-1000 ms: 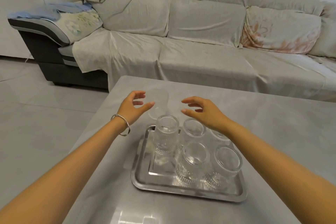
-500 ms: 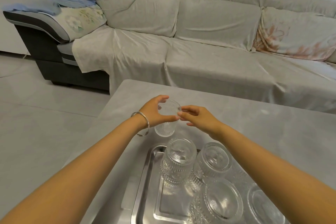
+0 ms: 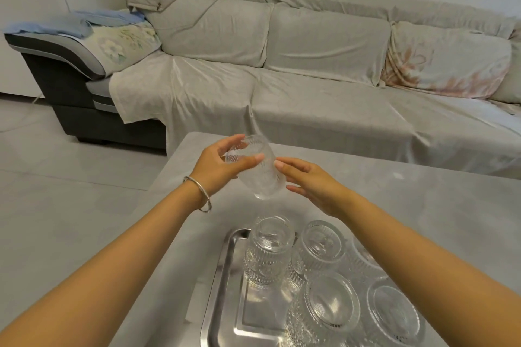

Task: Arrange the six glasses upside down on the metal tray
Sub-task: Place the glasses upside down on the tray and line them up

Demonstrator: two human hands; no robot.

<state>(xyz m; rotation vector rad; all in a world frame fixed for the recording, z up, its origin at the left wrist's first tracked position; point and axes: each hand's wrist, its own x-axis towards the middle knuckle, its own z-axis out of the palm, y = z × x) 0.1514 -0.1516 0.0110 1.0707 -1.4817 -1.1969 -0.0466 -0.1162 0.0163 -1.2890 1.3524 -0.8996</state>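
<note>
A clear ribbed glass (image 3: 260, 172) hangs tilted in the air above the grey table, beyond the tray. My left hand (image 3: 222, 165) is shut on its upper part. My right hand (image 3: 307, 180) has its fingers spread, and its fingertips touch the glass's right side. The metal tray (image 3: 222, 284) lies near the table's front edge. Several upside-down glasses stand on it, among them one at the back left (image 3: 269, 251), one beside it (image 3: 320, 248) and one in front (image 3: 327, 307). My right forearm hides part of the tray's right side.
The grey table (image 3: 423, 205) stretches out to the right. Behind it runs a long sofa (image 3: 310, 79) under a pale cloth, with a floral cushion (image 3: 445, 65) at the right. Tiled floor (image 3: 70, 191) lies to the left.
My left hand has lifted the glass off the table and tilted it. My right hand has gone from its rim to its side. The view has shifted upward.
</note>
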